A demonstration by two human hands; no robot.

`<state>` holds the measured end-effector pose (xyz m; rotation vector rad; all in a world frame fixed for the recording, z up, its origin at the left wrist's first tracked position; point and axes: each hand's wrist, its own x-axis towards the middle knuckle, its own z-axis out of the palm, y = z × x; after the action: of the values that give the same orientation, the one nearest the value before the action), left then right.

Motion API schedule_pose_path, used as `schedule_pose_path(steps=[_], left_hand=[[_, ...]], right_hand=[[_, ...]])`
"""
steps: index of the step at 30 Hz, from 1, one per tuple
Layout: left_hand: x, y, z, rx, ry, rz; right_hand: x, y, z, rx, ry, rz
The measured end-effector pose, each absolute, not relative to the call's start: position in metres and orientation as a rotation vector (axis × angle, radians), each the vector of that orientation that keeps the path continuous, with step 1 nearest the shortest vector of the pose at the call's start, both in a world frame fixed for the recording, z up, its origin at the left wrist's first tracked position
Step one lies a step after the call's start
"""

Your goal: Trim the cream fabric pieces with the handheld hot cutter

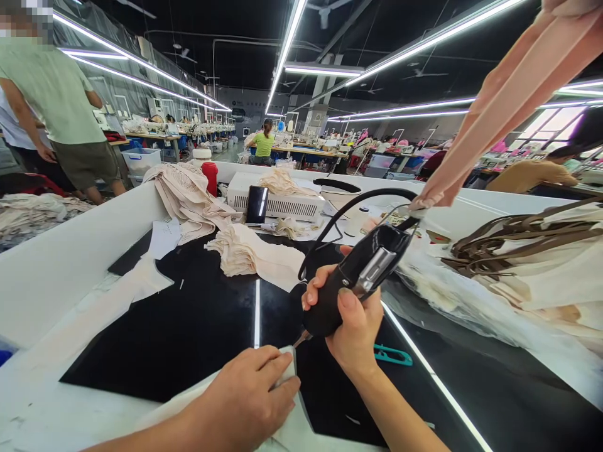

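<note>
My right hand (355,320) is wrapped round a black handheld electric tool (362,273) with a silver plate on its side. The tool tilts down to the left, and its thin metal tip (302,339) is close beside a pale block-like piece (287,370). Over that piece my left hand (252,392) is bent, thumb and fingers gripping its edge; the palm hides much of it. A black cord (325,223) loops from the tool's top, where a pink fabric strip (461,144) is tied. Pale cloth lies under my left wrist.
Stacked cream fabric pieces (254,254) lie on the black board (202,339). Behind them stand a phone (257,204) and a white vented box (287,207). Teal thread snips (393,355) lie right of my wrist, near brown straps (509,238). A person (61,107) stands at left.
</note>
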<state>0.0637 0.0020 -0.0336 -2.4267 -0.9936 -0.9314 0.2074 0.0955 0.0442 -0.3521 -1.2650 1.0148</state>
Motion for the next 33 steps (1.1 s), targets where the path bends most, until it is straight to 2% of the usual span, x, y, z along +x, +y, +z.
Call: schedule_pose_path(steps=[26,33], left_hand=[[0.0639,0.0022,-0.0323,-2.439,-1.003,-0.736],[0.0642,0.0021,-0.0301,-2.404,-0.992,-0.822]], right_hand=[[0.2062,0.0921,0.0494,-0.409,-1.226,0.999],[0.205,0.0912,0.0439,-0.403,-1.256,0.995]])
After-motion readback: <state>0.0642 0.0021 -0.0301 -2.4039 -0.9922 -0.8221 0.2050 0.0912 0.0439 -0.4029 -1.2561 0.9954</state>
